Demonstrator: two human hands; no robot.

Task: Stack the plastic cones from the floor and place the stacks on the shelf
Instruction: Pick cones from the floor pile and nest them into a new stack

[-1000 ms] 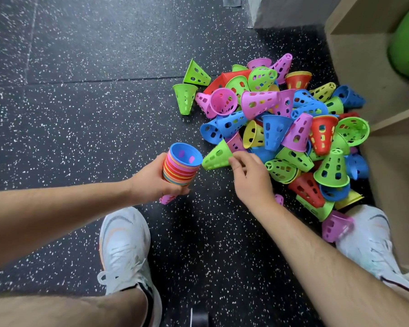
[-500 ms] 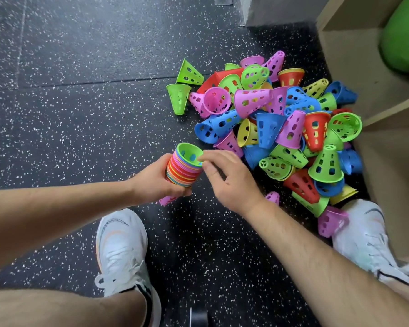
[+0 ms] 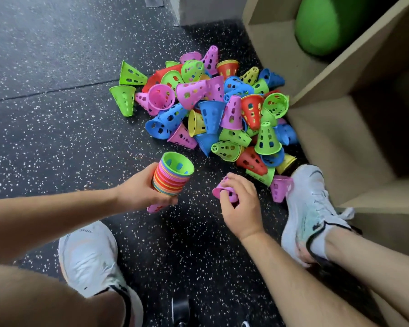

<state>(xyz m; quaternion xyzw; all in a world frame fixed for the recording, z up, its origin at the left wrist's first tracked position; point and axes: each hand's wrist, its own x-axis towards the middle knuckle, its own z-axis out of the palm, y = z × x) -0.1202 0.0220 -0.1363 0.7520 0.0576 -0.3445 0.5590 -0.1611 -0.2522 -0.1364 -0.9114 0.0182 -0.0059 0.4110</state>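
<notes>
My left hand [image 3: 139, 188] grips a tilted stack of nested cones [image 3: 171, 174], many colours, with a green cone innermost at its open end and a pink tip poking out below my fingers. My right hand [image 3: 240, 204] is closed around a single pink cone [image 3: 222, 192] just above the floor, to the right of the stack. A pile of loose perforated cones [image 3: 213, 109] in green, pink, blue, red and yellow lies on the dark speckled floor beyond both hands. The wooden shelf [image 3: 321, 128] stands at the right.
My two white shoes [image 3: 87, 258] [image 3: 307, 206] rest on the floor, the right one beside a loose pink cone [image 3: 280, 187]. A green ball [image 3: 328, 24] fills the upper shelf compartment. A grey wall base [image 3: 198, 8] lies behind the pile.
A green cone went into the top of the stack, covering the blue one. My right hand then moved right and down and closed on a pink cone near the floor.
</notes>
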